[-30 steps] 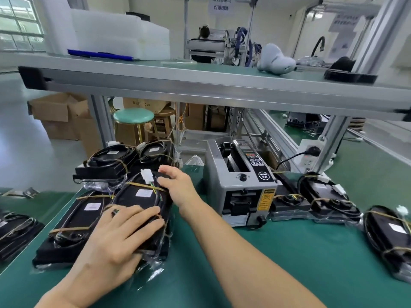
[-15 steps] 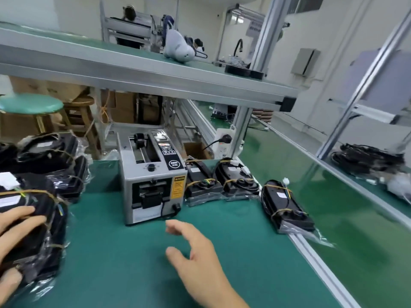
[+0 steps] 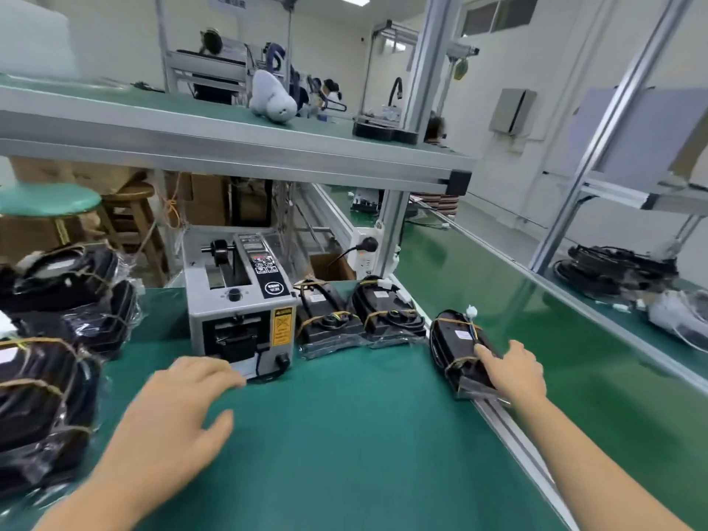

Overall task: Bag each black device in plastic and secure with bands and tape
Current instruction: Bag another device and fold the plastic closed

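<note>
A black device (image 3: 459, 346) in clear plastic, with rubber bands and a white connector on its wires, lies at the right edge of the green table (image 3: 344, 435). My right hand (image 3: 513, 367) rests on its near end, fingers stretched over the top. Whether the thumb wraps round the side is hidden. My left hand (image 3: 180, 412) hovers open above the mat in front of the grey tape dispenser (image 3: 239, 300), holding nothing. Two more bagged devices (image 3: 360, 320) lie side by side right of the dispenser. A stack of bagged, banded devices (image 3: 46, 381) fills the table's left side.
A metal shelf (image 3: 230, 147) runs overhead with a white object on it. A power strip (image 3: 366, 249) hangs on the upright post behind the devices. A green stool (image 3: 46, 199) and cardboard boxes stand behind the table. Another bench on the right carries more devices (image 3: 613, 266).
The view has swung right. My right hand reached from the table's middle to the device at the right edge. My left hand left the stack on the left and came in front of the dispenser.
</note>
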